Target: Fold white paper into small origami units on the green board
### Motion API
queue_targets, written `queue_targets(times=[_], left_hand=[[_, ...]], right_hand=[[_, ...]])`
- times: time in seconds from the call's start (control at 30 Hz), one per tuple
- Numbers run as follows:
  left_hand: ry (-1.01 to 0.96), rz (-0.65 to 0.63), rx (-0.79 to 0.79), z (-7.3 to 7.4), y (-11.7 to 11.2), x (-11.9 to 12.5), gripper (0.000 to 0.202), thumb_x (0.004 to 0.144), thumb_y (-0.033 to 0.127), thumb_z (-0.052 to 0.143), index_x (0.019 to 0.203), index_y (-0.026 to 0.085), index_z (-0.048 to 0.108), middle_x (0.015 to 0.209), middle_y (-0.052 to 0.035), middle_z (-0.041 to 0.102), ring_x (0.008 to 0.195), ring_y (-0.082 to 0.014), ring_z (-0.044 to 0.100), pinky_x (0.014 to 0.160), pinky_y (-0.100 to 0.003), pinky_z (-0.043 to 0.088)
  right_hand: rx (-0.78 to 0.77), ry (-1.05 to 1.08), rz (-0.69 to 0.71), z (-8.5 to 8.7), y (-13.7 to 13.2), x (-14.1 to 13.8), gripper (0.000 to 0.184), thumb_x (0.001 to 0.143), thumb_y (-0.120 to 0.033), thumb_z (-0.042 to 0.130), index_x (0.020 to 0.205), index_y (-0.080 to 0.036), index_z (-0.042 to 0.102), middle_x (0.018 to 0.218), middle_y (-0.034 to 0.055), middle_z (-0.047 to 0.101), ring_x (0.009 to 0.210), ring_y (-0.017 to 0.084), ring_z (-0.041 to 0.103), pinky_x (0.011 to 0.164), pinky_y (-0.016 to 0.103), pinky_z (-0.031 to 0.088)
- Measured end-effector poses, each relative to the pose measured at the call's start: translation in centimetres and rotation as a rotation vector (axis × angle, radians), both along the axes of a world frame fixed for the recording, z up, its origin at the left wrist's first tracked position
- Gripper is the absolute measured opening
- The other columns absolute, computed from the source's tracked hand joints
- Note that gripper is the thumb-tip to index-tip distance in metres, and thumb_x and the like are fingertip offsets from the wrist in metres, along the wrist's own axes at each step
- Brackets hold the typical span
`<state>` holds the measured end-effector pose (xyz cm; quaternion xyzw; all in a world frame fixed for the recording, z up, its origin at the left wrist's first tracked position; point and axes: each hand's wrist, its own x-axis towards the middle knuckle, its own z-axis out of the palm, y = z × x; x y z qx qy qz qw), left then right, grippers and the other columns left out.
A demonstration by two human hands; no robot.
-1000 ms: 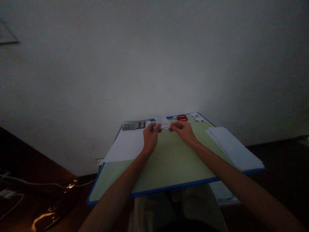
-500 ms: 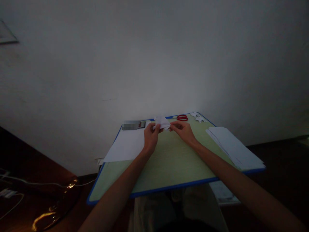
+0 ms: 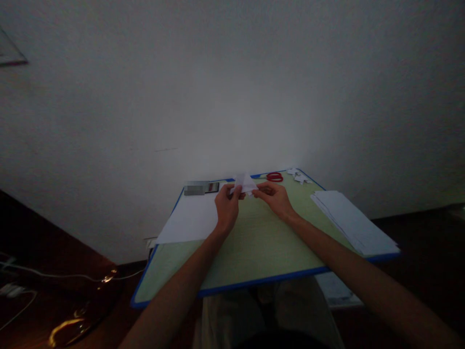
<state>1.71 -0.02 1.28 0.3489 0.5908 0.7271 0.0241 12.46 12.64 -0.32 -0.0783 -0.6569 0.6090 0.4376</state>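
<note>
A small piece of folded white paper (image 3: 245, 183) is held up over the far part of the green table (image 3: 254, 242). My left hand (image 3: 228, 203) grips its left side, with the thumb on the face towards me. At the lower right corner, the fingertips of my right hand (image 3: 274, 196) pinch the paper. Its upper part looks roughly triangular, and my fingers cover parts of its edges. Just beyond my right hand lie red-handled scissors (image 3: 275, 177).
White paper shapes (image 3: 301, 179) lie at the far right corner. A stack of white sheets (image 3: 354, 220) covers the right side. On the left are a large white sheet (image 3: 192, 220) and a dark phone-like device (image 3: 212, 187). A wall (image 3: 232, 97) rises behind the table.
The paper has turned slightly and now shows a more pointed, triangular outline. My right fingers have shifted a little at its right corner. The things on the table have stayed put.
</note>
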Motion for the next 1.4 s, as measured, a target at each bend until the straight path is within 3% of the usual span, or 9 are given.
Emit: queue_targets(times=[0.6,0.97,1.23,1.4], left_hand=[[-0.034,0.012,0.025,0.1,0.2,0.2,0.034,0.082,0.048,0.075,0.089,0.016,0.065,0.071,-0.0024,0.071,0.061,-0.0171,0.072,0.059,-0.026,0.056],[-0.057,-0.016,0.042,-0.2,0.3,-0.2,0.038,0.08,0.05,0.077,0.091,0.016,0.064,0.07,-0.0028,0.072,0.061,-0.0187,0.073,0.06,-0.028,0.057],[-0.182,-0.172,0.045,-0.4,0.3,0.1,0.046,0.074,0.054,0.082,0.091,0.014,0.066,0.076,-0.0056,0.076,0.07,-0.0208,0.076,0.075,-0.037,0.063],[-0.283,-0.243,0.073,-0.5,0.4,0.1,0.045,0.069,0.05,0.087,0.09,0.013,0.07,0.084,-0.0075,0.078,0.074,-0.0192,0.075,0.087,-0.042,0.062]], right_hand=[[0.041,-0.017,-0.027,0.5,0.0,0.1,0.034,0.071,-0.048,0.082,0.085,-0.018,0.075,0.073,0.006,0.075,0.069,0.023,0.073,0.074,0.04,0.06],[0.136,-0.014,-0.048,0.8,0.1,0.4,0.025,0.078,-0.042,0.075,0.09,-0.02,0.077,0.075,0.0043,0.077,0.07,0.021,0.073,0.072,0.036,0.059],[0.054,0.0,-0.091,1.2,0.2,0.8,0.034,0.078,-0.038,0.075,0.108,-0.02,0.075,0.077,0.0026,0.076,0.079,0.021,0.073,0.083,0.038,0.057],[0.029,0.001,-0.118,1.2,0.5,0.7,0.027,0.076,-0.04,0.077,0.095,-0.021,0.077,0.085,0.0051,0.078,0.079,0.021,0.073,0.081,0.038,0.058]])
